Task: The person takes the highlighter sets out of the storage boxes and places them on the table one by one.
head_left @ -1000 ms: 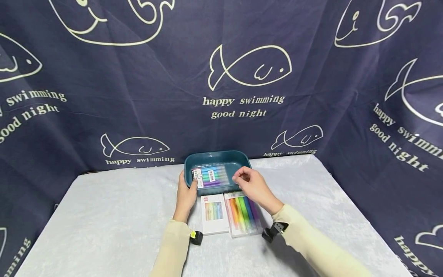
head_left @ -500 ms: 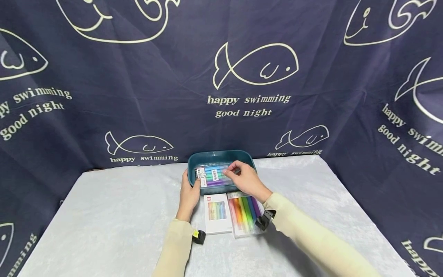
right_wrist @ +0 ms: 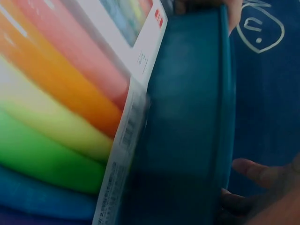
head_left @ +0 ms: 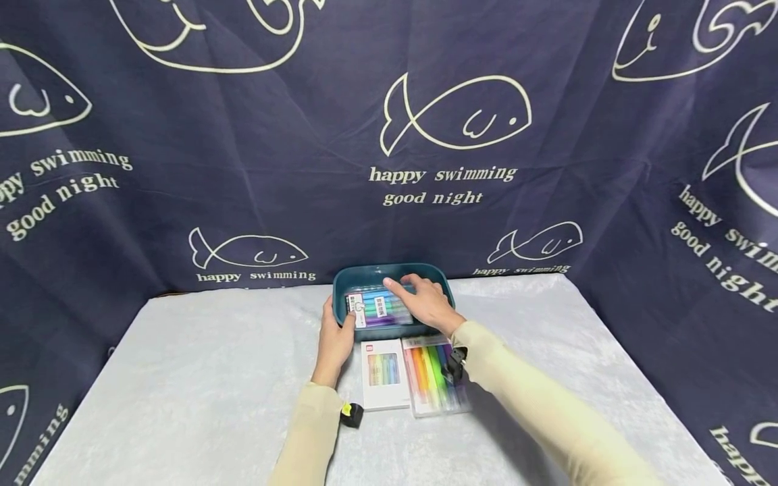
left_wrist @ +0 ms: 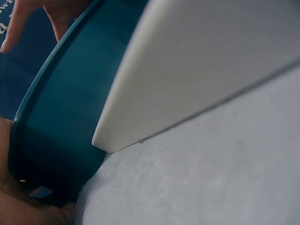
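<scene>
A dark teal plastic bin point(head_left: 361, 275) stands at the back of the table. Inside lies a clear pack of blue, green and purple pens point(head_left: 392, 304) with white labels, toward the left. My left hand point(head_left: 335, 341) grips the bin's left end, its thumb over the rim. My right hand point(head_left: 428, 302) hovers over the bin's right part, thumb and fingers spread, holding nothing visible; it covers the pack's right end. In front of the bin lie a white box point(head_left: 385, 397) with a window showing pastel pens and a clear case of thick rainbow markers point(head_left: 433, 378).
A pale grey cloth covers the table point(head_left: 206, 378). Dark blue fabric point(head_left: 292, 135) with white fish drawings hangs behind and at both sides. The white box and marker case lie side by side, close against the bin's front wall point(right_wrist: 183, 117).
My right hand moved left from the bin's right rim over the pen pack, then its pinched fingers spread apart. My left hand keeps its grip. The head view has shifted slightly.
</scene>
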Motion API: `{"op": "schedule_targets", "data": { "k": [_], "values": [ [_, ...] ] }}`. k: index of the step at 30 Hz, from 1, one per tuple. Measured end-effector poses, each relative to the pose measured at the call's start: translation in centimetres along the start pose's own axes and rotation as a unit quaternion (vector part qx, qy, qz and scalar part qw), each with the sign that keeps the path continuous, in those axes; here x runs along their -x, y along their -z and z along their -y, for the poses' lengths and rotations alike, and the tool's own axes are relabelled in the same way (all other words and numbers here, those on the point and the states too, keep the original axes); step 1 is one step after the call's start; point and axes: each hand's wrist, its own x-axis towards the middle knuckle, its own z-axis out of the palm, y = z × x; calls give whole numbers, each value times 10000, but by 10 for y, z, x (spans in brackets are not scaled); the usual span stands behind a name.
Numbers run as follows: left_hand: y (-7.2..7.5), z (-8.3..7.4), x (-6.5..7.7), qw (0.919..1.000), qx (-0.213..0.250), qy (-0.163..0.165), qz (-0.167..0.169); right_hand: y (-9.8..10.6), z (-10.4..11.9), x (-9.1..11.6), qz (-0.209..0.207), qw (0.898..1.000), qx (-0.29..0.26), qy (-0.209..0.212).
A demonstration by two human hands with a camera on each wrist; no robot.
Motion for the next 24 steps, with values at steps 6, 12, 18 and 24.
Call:
{"op": "schedule_targets", "data": {
  "k": [6,12,18,24],
  "values": [
    [0,-1,0,10000,17,-9,-5,-4,-2,-17,488,9981,221,-312],
    [0,-1,-1,10000,4,-43,-10,-9,0,-26,746,9948,490,-484],
    [1,-1,-1,10000,-16,-77,-1,-13,3,-32,926,9919,506,-704],
    [1,0,0,10000,-41,-34,-3,-16,0,-39,992,9906,572,-753]
  ]
}}
